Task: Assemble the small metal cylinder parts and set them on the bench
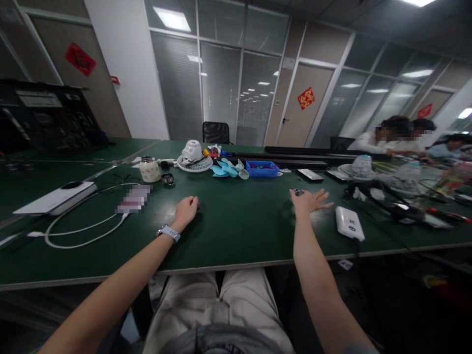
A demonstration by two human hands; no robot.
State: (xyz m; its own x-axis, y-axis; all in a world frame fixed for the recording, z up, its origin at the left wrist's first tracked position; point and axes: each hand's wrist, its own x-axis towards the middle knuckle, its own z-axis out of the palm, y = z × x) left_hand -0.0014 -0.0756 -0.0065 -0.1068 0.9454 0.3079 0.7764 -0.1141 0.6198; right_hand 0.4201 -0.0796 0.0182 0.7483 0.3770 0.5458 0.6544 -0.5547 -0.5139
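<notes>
My left hand (187, 210) rests low over the green table (228, 226), fingers curled in. Whatever the curled fingers hold, if anything, is hidden; a watch (169, 233) sits on that wrist. Farther right, my right hand (311, 201) is raised a little above the table with its outer fingers spread. A small dark, shiny piece (298, 192) shows at its thumb and index finger; its kind is too small to tell. Right of this hand lies a white box-shaped device (349, 223) with a dark cable.
Behind my hands stand a white fan part (192, 153), light-blue fan blades (225, 168), a blue tray (262, 169) and a cream jar (149, 169). A phone (134, 198) with a white cable lies left. Black headgear (387, 201) and people sit to the right.
</notes>
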